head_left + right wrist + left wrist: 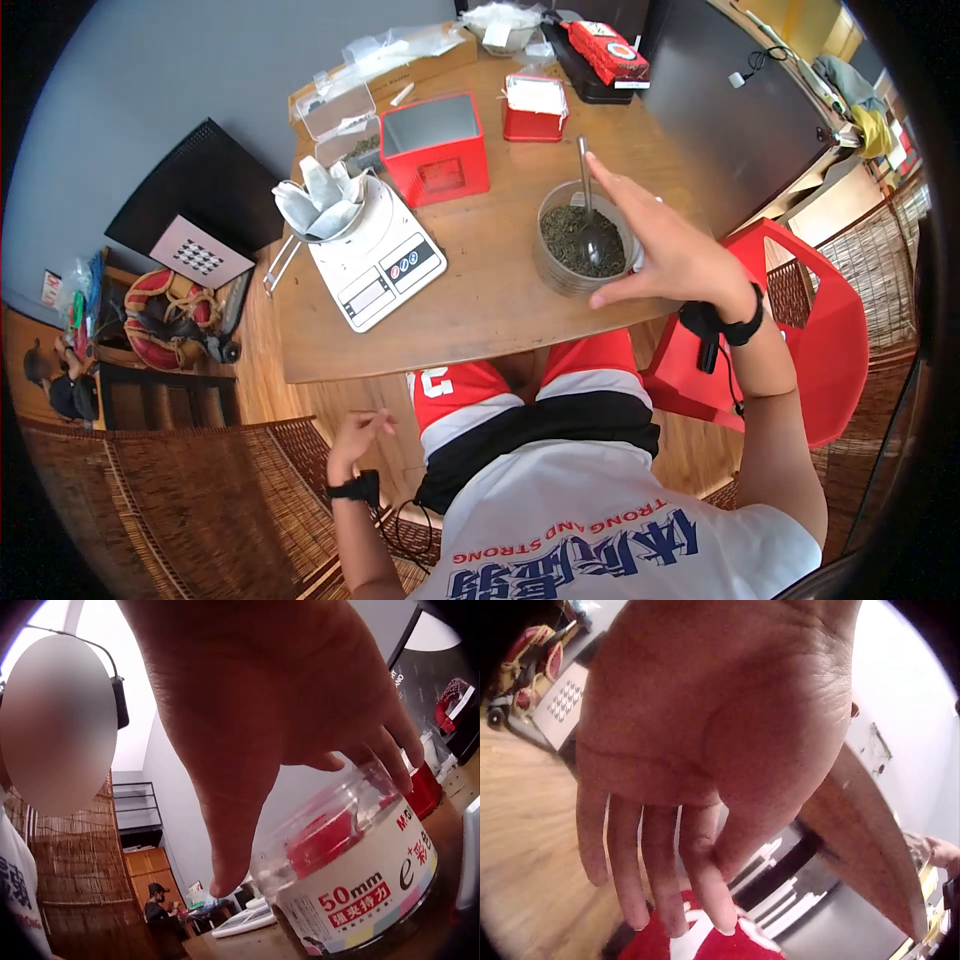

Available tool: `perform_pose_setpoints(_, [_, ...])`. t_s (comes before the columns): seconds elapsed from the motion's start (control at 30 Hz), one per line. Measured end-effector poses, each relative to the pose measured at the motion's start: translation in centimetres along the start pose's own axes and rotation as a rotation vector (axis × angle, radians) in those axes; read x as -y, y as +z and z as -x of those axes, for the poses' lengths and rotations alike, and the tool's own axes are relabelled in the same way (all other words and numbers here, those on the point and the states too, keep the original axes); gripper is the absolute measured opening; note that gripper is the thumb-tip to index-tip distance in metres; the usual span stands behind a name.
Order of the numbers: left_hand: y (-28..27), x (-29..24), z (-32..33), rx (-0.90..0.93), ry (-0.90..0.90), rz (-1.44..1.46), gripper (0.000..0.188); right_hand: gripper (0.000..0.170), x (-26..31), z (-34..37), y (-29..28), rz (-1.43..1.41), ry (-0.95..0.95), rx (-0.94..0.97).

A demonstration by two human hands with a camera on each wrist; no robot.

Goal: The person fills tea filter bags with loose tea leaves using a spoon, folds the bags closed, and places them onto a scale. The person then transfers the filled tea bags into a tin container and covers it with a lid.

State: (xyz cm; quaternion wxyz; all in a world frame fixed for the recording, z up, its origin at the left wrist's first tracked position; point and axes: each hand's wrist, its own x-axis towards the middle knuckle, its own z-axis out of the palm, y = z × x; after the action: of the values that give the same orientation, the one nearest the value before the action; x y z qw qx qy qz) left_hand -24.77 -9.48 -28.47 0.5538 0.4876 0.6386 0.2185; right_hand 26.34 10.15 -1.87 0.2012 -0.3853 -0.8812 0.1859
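Note:
A clear plastic jar (565, 280) of dark dried leaves (561, 228) stands near the table's front right. A metal spoon (592, 240) rests in it, its handle rising above the rim. My right hand (685, 255) is spread at the jar's right side, thumb and fingers apart around the rim; the right wrist view shows the jar's printed label (360, 892) below the palm. Lowered in front of the table edge, my left hand (358, 440) hangs with loose fingers and holds nothing. White tea bags (325, 200) fill a handled metal cup on a white kitchen scale (385, 270).
Behind the scale stand an open red tin (440, 170) and a clear plastic box (350, 125). A smaller red box (534, 115) sits farther back, near a red packet (608, 52). A red chair (815, 340) stands at the right.

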Motion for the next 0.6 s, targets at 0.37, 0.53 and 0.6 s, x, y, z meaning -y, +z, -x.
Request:
perform_pose_setpoints(0.37, [1.7, 1.0, -13.6, -0.233, 0.081, 0.017, 0.034, 0.13, -0.3, -1.3, 2.9, 0.046, -0.069, -0.124])
perform_pose_setpoints(0.53, [-2.5, -3.1, -16.8, -0.279, 0.076, 0.026, 0.034, 0.133, -1.2, -3.5, -1.8, -0.009, 0.037, 0.079])
perform_pose_setpoints(0.6, [-2.9, -2.8, -16.3, -0.302, 0.07, 0.032, 0.035, 0.126, -1.2, -5.5, -3.6, -0.013, 0.055, 0.028])
